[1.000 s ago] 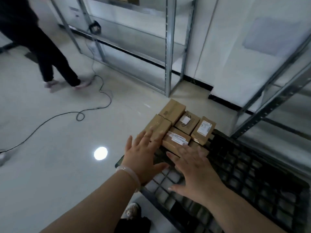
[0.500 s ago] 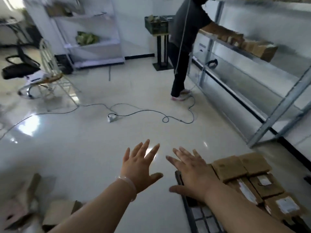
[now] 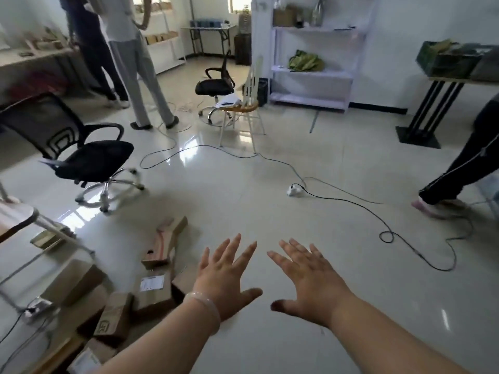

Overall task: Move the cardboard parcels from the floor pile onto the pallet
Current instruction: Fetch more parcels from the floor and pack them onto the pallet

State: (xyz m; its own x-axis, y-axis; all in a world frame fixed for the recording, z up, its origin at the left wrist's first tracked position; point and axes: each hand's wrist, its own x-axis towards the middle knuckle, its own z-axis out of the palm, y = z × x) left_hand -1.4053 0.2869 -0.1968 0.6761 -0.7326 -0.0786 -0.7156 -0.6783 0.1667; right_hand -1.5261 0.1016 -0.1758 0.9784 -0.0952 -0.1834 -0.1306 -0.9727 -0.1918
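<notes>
Parcel pile cut by btm-left edge, partly behind left arm; label txt blurred

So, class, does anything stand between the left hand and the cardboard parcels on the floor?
Nothing visible does. The open left hand hovers right beside the nearest of the parcels, which lie to its lower left on the floor. The right hand is on the far side.
</notes>
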